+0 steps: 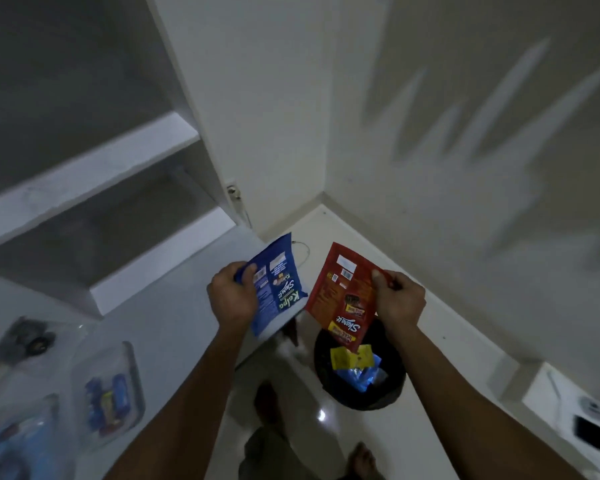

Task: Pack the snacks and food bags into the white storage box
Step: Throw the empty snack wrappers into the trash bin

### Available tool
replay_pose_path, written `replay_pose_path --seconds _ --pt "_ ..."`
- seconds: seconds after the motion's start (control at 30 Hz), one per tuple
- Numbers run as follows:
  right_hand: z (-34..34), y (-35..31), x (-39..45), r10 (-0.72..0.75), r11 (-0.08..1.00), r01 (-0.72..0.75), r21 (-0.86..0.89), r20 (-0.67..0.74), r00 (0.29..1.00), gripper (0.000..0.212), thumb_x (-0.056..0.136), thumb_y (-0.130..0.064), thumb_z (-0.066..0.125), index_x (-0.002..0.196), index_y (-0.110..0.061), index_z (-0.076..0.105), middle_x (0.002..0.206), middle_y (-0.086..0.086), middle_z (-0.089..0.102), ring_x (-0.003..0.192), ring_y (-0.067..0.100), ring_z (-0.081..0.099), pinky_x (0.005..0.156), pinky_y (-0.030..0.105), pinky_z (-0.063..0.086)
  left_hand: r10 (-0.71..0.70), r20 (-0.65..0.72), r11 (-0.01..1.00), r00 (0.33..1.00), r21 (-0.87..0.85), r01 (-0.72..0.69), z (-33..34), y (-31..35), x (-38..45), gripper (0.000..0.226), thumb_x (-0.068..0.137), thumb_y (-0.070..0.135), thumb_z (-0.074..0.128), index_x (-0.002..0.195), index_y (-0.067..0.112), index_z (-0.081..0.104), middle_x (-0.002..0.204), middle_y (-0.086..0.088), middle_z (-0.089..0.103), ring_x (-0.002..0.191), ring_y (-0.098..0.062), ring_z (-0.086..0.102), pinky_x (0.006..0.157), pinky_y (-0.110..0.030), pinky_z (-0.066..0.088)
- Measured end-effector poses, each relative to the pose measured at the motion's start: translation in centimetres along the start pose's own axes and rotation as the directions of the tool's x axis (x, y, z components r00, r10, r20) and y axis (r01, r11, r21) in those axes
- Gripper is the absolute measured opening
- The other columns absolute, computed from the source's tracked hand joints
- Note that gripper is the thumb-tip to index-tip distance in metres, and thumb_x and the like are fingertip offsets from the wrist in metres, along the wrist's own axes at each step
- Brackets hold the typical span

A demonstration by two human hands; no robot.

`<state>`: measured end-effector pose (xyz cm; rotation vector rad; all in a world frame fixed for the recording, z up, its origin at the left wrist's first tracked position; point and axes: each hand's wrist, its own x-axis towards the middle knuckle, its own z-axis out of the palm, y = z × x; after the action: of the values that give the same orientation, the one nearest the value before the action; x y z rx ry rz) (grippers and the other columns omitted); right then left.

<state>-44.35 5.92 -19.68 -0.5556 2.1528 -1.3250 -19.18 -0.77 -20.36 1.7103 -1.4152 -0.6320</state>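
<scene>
Hands first: your left hand (231,299) pinches a flat blue snack packet (278,284) by its left edge, thumb on the printed face and fingers curled behind it. Your right hand (400,301) pinches a flat red snack packet (343,299) by its right edge in the same way. You hold the two packets side by side, nearly touching at their inner corners, the blue one above the right edge of the white table (174,306) and the red one above the floor.

Straight below the red packet stands a round black waste bin (392,393) on the pale glossy floor (378,441), just beside the table's right edge. Inside it you can see yellow wrappers (342,357) and crumpled blue plastic (361,375).

Near the table's front left part lies a clear plastic container (132,382), blurred, with blue and yellow wrapped snacks (106,407) inside. More blue packaging (14,452) sits at the front left corner, too blurred to read. You cannot tell from this view which item is the white storage box. Your bare feet (364,459) show on the floor below.
</scene>
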Motion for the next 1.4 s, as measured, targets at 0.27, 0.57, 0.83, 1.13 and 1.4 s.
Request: replay_pose_path --seconds 0.27,0.57,0.83,1.13,1.4 --pt "-9.7 4.3 1.2 0.024 0.999 -0.019 0.038 -0.133 0.991 0.018 0.089 -0.029 0.070 0.095 -0.014 0.077 0.082 -0.002 0.072 0.078 0.014 0.067 0.078 0.025 0.052 0.041 0.052 0.999 0.998 -0.029 -0.040 8.4 5.4 -11.0 0.026 0.093 0.027 0.062 0.097 0.004 0.074 0.091 -0.015 0.073 0.081 -0.031 0.068 0.071 -0.027 0.047" --pt "-11.0 11.3 2.1 0.126 0.988 -0.139 -0.061 -0.183 0.975 0.016 0.089 -0.025 0.066 0.095 -0.015 0.077 0.085 0.002 0.075 0.080 0.021 0.068 0.079 0.033 0.056 0.002 0.190 0.986 0.982 0.164 -0.034 15.5 3.0 -16.1 0.021 0.090 0.021 0.065 0.085 0.003 0.074 0.075 -0.015 0.070 0.066 -0.033 0.065 0.058 -0.025 0.038" --pt "-7.1 17.7 5.0 0.174 0.968 -0.200 -0.152 -0.169 0.970 0.022 0.092 -0.029 0.065 0.103 -0.013 0.076 0.094 0.007 0.075 0.089 0.024 0.069 0.081 0.024 0.047 -0.192 0.274 0.968 0.942 0.208 0.137 22.1 -2.2 -16.7 0.025 0.094 0.029 0.060 0.099 0.008 0.074 0.093 -0.010 0.072 0.084 -0.027 0.068 0.072 -0.038 0.057" --pt "-4.8 20.8 6.3 0.193 0.966 -0.202 -0.163 -0.071 0.979 0.037 0.086 -0.037 0.073 0.113 -0.012 0.073 0.102 0.006 0.074 0.095 0.018 0.067 0.090 0.032 0.054 -0.255 0.367 0.966 0.894 0.130 0.222 24.6 -4.9 -16.0 0.034 0.089 0.039 0.067 0.108 0.012 0.072 0.103 -0.007 0.072 0.099 -0.021 0.065 0.087 -0.040 0.055" --pt "-7.0 15.1 5.1 0.215 0.969 -0.211 -0.126 0.022 0.976 0.035 0.086 -0.034 0.074 0.114 -0.013 0.071 0.101 0.002 0.073 0.095 0.016 0.066 0.089 0.026 0.050 -0.231 0.326 0.973 0.917 0.097 0.210 20.1 -0.2 -15.8 0.035 0.088 0.034 0.069 0.114 0.012 0.070 0.107 -0.006 0.072 0.101 -0.021 0.065 0.094 -0.040 0.051"
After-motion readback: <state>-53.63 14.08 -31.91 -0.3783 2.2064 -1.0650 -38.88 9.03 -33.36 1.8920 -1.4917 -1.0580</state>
